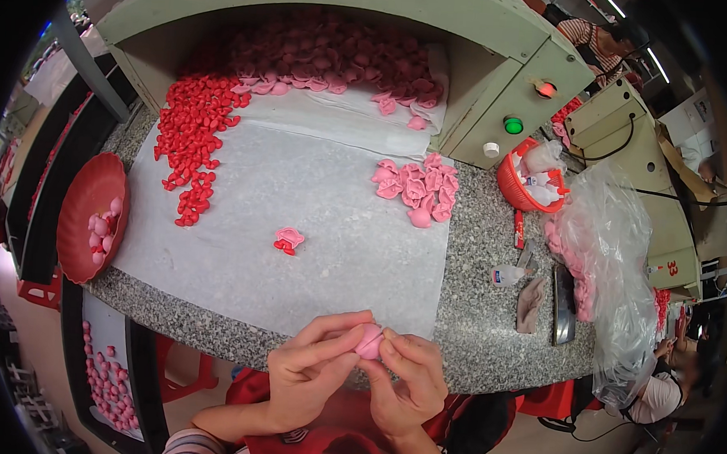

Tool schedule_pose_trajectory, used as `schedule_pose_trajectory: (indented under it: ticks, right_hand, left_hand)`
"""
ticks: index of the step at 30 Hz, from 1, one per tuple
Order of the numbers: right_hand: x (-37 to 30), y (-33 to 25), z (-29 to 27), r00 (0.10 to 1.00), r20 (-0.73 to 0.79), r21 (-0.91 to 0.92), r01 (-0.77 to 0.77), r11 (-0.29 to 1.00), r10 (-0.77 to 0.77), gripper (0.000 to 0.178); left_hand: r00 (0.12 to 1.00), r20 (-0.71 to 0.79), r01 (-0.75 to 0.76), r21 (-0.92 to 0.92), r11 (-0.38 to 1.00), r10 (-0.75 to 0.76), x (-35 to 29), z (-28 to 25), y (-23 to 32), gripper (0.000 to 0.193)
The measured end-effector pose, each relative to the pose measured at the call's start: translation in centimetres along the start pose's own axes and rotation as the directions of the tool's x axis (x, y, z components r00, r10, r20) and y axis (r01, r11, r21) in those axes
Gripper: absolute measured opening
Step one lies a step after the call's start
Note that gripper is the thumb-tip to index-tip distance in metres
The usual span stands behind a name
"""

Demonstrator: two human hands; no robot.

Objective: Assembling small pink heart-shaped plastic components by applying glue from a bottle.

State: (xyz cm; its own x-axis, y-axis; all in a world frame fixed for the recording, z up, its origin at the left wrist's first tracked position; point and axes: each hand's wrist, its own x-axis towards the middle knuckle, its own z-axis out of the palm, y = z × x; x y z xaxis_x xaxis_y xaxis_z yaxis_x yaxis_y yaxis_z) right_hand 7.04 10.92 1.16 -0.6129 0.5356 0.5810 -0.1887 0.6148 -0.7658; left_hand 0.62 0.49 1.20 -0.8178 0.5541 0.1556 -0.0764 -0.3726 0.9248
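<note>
Left hand (306, 375) and right hand (411, 391), angled inward, pinch a pink ball (369, 342) between their fingers (338, 322).

Pale floor (525, 445) lies below a speckled counter (478, 274), what looks like a red stool (206, 372) near it, strip lights (613, 4) beyond.

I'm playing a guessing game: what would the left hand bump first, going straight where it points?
The round pink piece it holds, then probably the right hand; depth is hard to tell.
</note>
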Motion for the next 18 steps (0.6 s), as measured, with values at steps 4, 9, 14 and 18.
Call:
schedule_pose_trajectory:
  ticks: [4, 9, 14, 18]
  right_hand:
    - [-0.14, 0.08, 0.14, 1.000, -0.011, -0.009, 0.005, 1.000, -0.005, 0.030]
    - [-0.40, 0.12, 0.54, 0.999, -0.040, -0.004, 0.012, 1.000, -0.012, 0.028]
    - [-0.45, -0.02, 0.58, 0.999, -0.044, -0.022, 0.014, 1.000, -0.015, 0.028]
    - [-0.84, -0.21, 0.74, 0.999, -0.040, -0.041, 0.020, 0.999, -0.022, 0.029]
  left_hand:
    - [1.000, 0.000, -0.027, 0.027, 0.999, 0.027, -0.06, 0.08, -0.04, 0.037]
    - [0.999, -0.021, -0.045, 0.028, 0.999, 0.045, -0.23, 0.17, -0.19, 0.036]
    - [0.998, -0.015, -0.061, 0.051, 0.997, 0.062, -0.28, 0.14, -0.35, 0.034]
    - [0.997, -0.019, -0.071, 0.055, 0.996, 0.072, -0.43, 0.02, -0.37, 0.030]
